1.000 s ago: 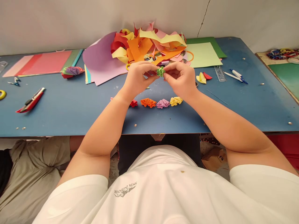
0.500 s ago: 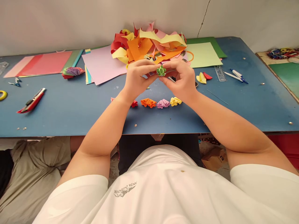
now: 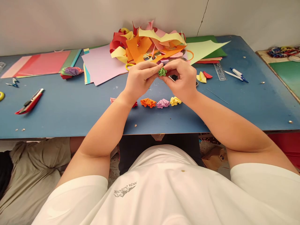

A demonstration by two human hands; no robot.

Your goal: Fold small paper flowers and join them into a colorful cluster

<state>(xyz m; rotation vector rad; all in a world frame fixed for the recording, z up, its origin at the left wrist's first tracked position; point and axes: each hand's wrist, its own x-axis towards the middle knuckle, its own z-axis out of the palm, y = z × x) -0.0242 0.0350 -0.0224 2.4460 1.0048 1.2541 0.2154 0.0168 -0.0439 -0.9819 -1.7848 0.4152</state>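
Observation:
Between my fingertips is a small green curled paper piece (image 3: 162,72), its scrolled edge facing me. My left hand (image 3: 142,76) pinches it from the left, and my right hand (image 3: 180,75) grips it from the right. Below the hands lies a row of pleated paper pieces on the table: an orange one (image 3: 148,102), a lilac one (image 3: 162,103) and a yellow one (image 3: 175,101). Red and pink pieces at the row's left end are partly covered by my left wrist. A dark phone-like object (image 3: 173,77) shows partly behind my right hand.
Paper scraps (image 3: 145,43) are heaped by the wall. A lilac sheet (image 3: 105,64) and a pale green sheet (image 3: 203,51) flank them. A red utility knife (image 3: 30,101) lies left; pens (image 3: 236,75) and a clear ruler (image 3: 220,72) lie right. A person's leg (image 3: 39,165) is at lower left.
My hands have drawn slightly closer around the green paper piece, which has turned a little. The pale green sheet's right corner has lifted. The whole view has shifted slightly.

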